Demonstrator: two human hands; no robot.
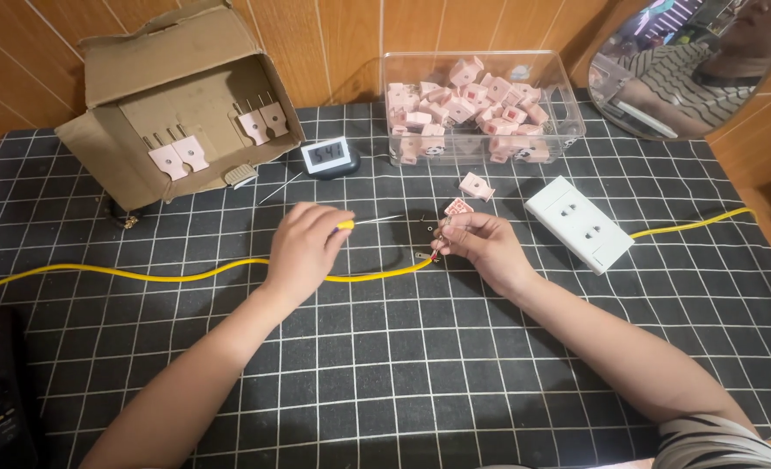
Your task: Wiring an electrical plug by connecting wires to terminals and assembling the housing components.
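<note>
Yellow-handled screwdriver (pixel 359 222) gripped in left hand (pixel 303 247), tip toward small pink plug part (pixel 457 209) pinched in right hand (pixel 481 243), above yellow cable (pixel 186 276) on black gridded cloth (pixel 403 365).

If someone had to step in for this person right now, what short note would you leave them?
Left hand: holds a yellow-handled screwdriver, tip pointing toward the right hand.
Right hand: holds a small pink plug part at the yellow cable end.
Nearby: clear bin of pink parts, one loose part, white socket, cardboard box with four parts slotted in.
Done: cannot tell. Left: part in hand not yet set down.
</note>
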